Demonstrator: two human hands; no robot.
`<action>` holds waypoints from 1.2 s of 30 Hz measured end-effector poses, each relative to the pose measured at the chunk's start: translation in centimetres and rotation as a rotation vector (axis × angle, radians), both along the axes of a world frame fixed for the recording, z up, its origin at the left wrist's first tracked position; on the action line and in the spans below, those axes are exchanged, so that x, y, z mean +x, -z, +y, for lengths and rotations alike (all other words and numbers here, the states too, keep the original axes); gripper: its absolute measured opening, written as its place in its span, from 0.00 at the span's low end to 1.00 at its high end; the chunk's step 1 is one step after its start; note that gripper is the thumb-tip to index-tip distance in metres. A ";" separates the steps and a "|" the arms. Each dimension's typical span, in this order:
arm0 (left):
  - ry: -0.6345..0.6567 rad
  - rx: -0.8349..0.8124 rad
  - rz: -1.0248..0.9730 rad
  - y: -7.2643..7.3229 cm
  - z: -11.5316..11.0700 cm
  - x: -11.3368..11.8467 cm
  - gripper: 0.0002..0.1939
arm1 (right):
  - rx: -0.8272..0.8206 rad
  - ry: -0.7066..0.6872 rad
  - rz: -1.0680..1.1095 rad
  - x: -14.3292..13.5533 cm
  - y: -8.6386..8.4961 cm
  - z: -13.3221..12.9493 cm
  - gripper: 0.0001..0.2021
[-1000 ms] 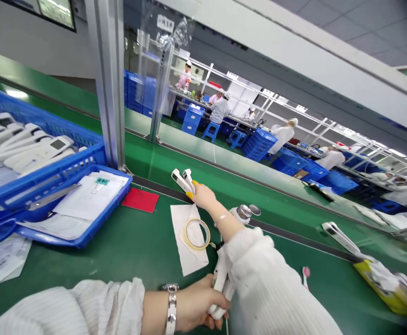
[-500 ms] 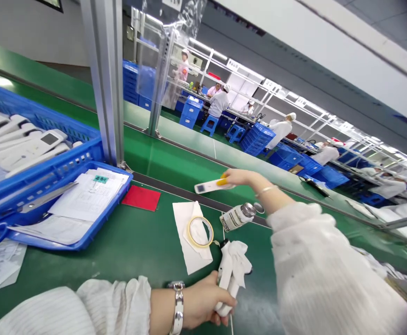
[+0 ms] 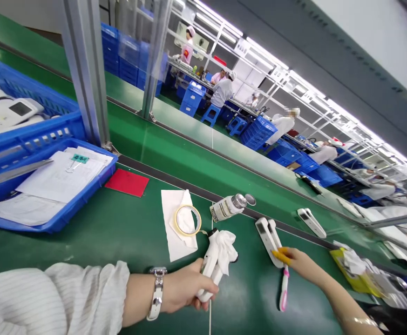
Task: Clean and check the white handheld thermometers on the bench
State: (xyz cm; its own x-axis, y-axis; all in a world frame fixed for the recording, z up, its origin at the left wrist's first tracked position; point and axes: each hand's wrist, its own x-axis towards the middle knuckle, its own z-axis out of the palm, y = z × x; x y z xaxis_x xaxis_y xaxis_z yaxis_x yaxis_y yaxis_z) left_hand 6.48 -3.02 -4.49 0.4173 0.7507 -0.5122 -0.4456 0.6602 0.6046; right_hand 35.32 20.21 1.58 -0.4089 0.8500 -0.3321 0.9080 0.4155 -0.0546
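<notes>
My left hand (image 3: 186, 286) is closed round the grips of white handheld devices (image 3: 208, 274). A crumpled white cloth (image 3: 225, 244) covers their upper part, and a dark tip shows. Over to the right, my right hand (image 3: 294, 263), yellow covers on its fingertips, grips the lower end of a white handheld device with a small screen (image 3: 267, 239). A second slim white device (image 3: 275, 232) lies close against it. Below those fingers is a pink-and-white stick-like tool (image 3: 283, 291). A roll of tape (image 3: 198, 221) rests on white paper (image 3: 168, 232) beyond my left hand.
A metal-capped bottle (image 3: 226, 208) stands near the belt edge. At left are a blue tray of papers (image 3: 111, 163), a crate of devices (image 3: 74, 125), and a red card (image 3: 126, 182). Another device (image 3: 311, 223) lies on the green belt. A yellow container (image 3: 350, 274) sits right. Co-workers sit beyond.
My right hand has moved from over the belt down and right to the bench, with a white device in its fingers. My left hand keeps its grip.
</notes>
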 end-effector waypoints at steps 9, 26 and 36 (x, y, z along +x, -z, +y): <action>0.017 0.011 0.019 0.0 0.1 0.1 0.24 | -0.015 -0.389 0.462 -9.2 0.3 -8.5 0.13; 0.059 -0.010 0.021 -0.1 0.1 -0.3 0.20 | -0.128 -0.466 0.467 -14.3 1.5 -11.2 0.05; 0.065 -0.019 0.024 0.1 0.2 -0.4 0.22 | -0.079 -0.530 0.369 -14.3 1.3 -11.2 0.07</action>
